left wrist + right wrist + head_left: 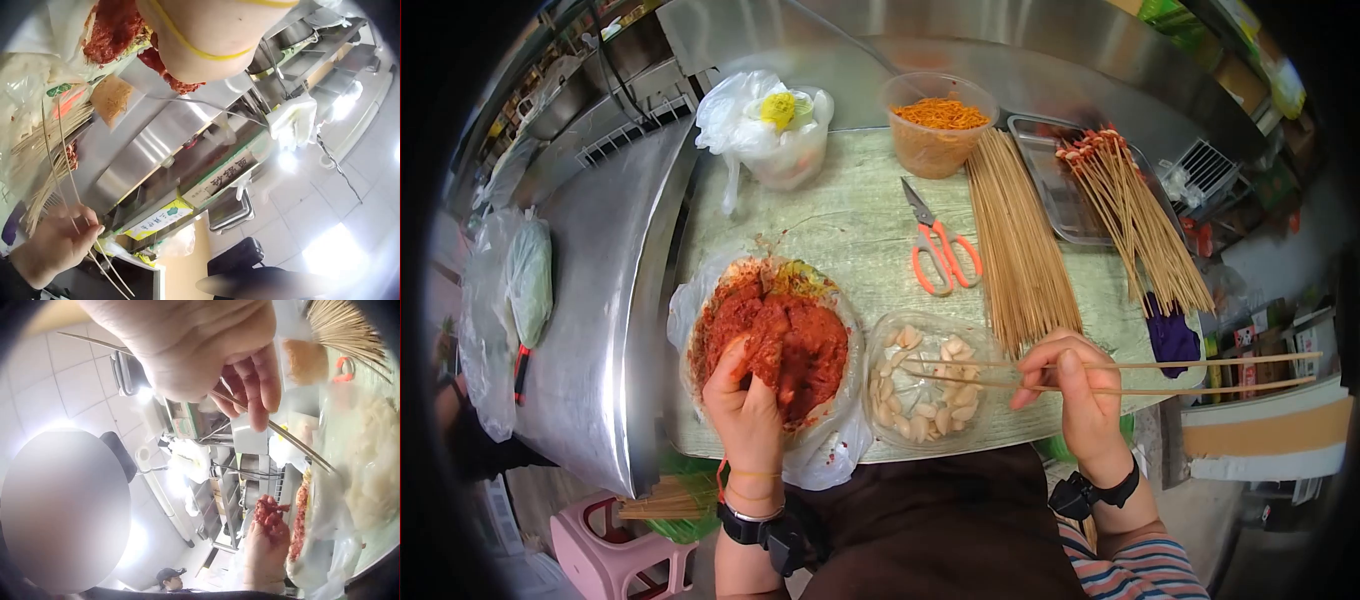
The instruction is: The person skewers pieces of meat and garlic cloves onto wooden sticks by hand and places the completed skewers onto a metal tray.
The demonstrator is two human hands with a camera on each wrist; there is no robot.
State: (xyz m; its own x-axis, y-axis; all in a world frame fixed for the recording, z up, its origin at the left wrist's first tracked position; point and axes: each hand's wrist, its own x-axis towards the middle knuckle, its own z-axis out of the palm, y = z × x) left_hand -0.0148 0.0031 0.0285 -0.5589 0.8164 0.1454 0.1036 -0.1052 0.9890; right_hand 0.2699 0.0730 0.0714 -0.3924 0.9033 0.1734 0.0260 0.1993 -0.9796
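My left hand pinches some red, spice-coated meat between thumb and fingers, over a plastic-lined bowl of the same red mix. In the right wrist view, pieces of it stick out past the fingertips. Two thin bamboo skewers lie across my right hand, pinched by thumb and fingers and spread slightly apart. Their left ends reach over a clear plastic tub of pale, clove-shaped pieces, which stands between the two hands.
Behind lie orange-handled scissors and a thick bundle of skewers. A tub of orange shreds and a bagged tub stand at the back. Loaded skewers rest on a metal tray. A purple cloth is at the right edge.
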